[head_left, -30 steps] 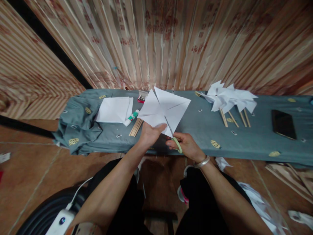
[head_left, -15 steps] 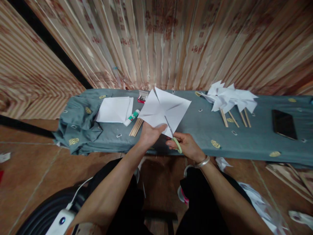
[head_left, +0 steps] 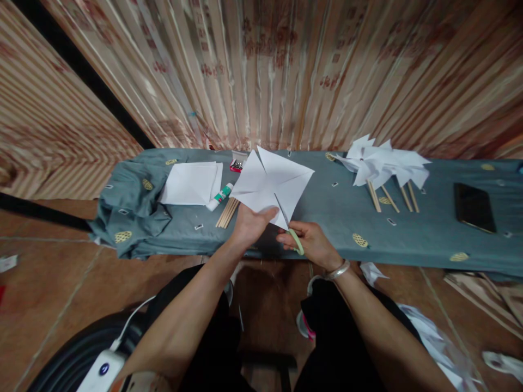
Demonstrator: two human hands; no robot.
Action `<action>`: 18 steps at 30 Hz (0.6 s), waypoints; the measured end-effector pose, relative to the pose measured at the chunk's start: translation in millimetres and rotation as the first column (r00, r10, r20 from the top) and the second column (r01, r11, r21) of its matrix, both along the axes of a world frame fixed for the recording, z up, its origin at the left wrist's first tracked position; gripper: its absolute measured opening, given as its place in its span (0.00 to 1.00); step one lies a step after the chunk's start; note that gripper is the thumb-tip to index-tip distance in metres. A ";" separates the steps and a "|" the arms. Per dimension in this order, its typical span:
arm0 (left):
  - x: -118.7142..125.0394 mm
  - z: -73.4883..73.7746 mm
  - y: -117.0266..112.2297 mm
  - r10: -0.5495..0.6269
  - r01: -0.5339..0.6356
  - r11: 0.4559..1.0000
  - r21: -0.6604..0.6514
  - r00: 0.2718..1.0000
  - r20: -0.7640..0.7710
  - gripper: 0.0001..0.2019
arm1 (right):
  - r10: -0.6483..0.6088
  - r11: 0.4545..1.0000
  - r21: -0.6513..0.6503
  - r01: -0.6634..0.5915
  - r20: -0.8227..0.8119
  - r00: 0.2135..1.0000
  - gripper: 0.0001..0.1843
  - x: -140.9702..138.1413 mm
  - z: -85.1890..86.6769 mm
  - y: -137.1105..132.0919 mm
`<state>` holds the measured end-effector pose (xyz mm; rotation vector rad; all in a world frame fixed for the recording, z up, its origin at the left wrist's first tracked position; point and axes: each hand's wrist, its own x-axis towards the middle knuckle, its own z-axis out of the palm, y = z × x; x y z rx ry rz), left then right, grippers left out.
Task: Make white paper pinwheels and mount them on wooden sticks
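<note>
My left hand [head_left: 254, 222] grips the near left edge of a white paper square [head_left: 272, 179], thumb on top. Slits run from the paper's corners in toward its middle. My right hand [head_left: 312, 242] holds scissors with pale green handles [head_left: 297, 242]; the blades lie along the near corner of the paper, their tips pointing at the centre. Fingers of the right hand are wrapped round the handles. Left of the paper are a bundle of wooden sticks [head_left: 227, 213], a green and white glue stick [head_left: 219, 196] and a small red box of metal pins [head_left: 237, 163].
A stack of white paper [head_left: 190, 183] lies at the left of the cloth-covered bench [head_left: 327, 228]. White paper pinwheels [head_left: 384, 160] on sticks lie at the right, then a black phone [head_left: 474, 207]. A curtain [head_left: 261, 71] hangs behind. Paper scraps [head_left: 371, 273] are on the floor.
The paper's right side has shifted slightly left and bent a little. Both hands and the scissors stay nearly in the same place.
</note>
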<state>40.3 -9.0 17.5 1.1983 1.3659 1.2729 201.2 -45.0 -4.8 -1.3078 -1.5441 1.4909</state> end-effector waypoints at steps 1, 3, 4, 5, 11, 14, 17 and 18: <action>0.0 0.1 0.2 0.002 -0.001 1.000 -0.004 1.000 0.003 0.13 | 0.005 1.000 -0.001 -0.005 0.003 1.000 0.24 0.1 0.0 -0.1; 0.0 0.1 0.6 0.007 -0.007 1.000 0.000 1.000 0.008 0.14 | 0.029 1.000 -0.003 -0.029 0.011 1.000 0.24 0.7 -0.1 -0.3; 0.0 -0.1 0.9 0.008 -0.009 1.000 0.003 1.000 0.008 0.14 | 0.042 0.999 -0.003 -0.042 0.012 0.999 0.25 1.1 -0.2 -0.3; -0.1 -0.3 1.2 0.010 -0.010 1.000 0.005 1.000 0.007 0.14 | 0.058 0.998 -0.005 -0.058 0.011 0.998 0.25 1.6 -0.3 -0.4; -2.7 -0.3 5.4 0.033 -0.033 0.999 -0.004 0.999 0.017 0.16 | 0.123 0.989 -0.082 -0.120 0.026 0.992 0.29 8.6 6.2 -1.6; -5.8 1.7 9.2 0.067 -0.068 0.998 0.003 0.996 0.058 0.20 | 0.173 0.979 -0.121 -0.164 0.070 0.982 0.28 19.0 13.6 -3.0; -9.4 4.3 13.0 0.083 -0.083 0.997 -0.008 0.993 0.083 0.18 | 0.207 0.970 -0.159 -0.183 0.154 0.966 0.28 37.0 17.3 -3.7; -10.3 4.7 14.3 0.082 -0.081 0.997 -0.015 0.993 0.082 0.17 | 0.207 0.969 -0.173 -0.178 0.170 0.963 0.28 44.4 17.0 -3.4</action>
